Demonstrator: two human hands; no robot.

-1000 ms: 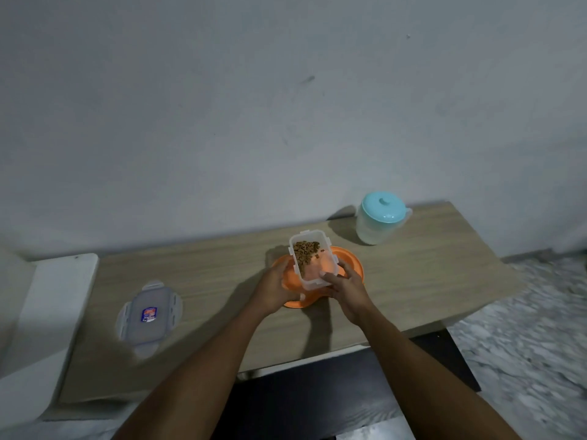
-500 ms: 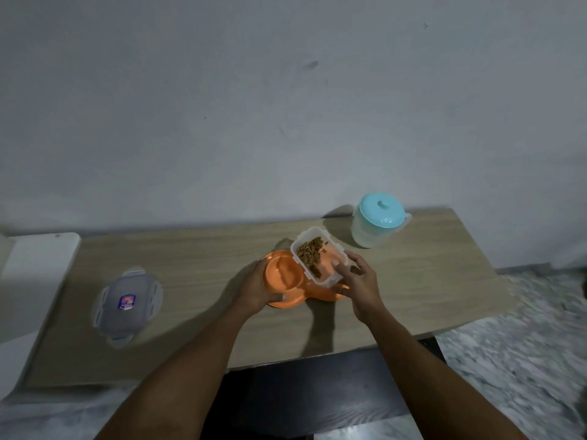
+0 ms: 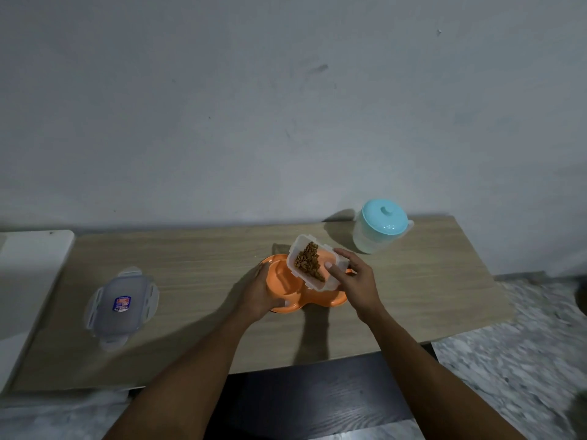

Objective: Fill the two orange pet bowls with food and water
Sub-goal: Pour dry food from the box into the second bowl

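Observation:
An orange double pet bowl sits mid-table. Its left well looks empty; the right well is mostly hidden. My left hand grips the bowl's left rim. My right hand holds a clear plastic food container tilted to the left above the bowl, with brown kibble piled toward its lower left side. A translucent water jug with a light blue lid stands upright at the back right of the table.
The container's clear lid with a blue label lies flat on the wooden table at the left. A white surface adjoins the table's left end. A grey wall runs behind; marble floor lies to the right.
My left hand left the container and took the bowl's left rim. My right hand alone swung the container to the right and tilted it, so the kibble slid toward its lower side.

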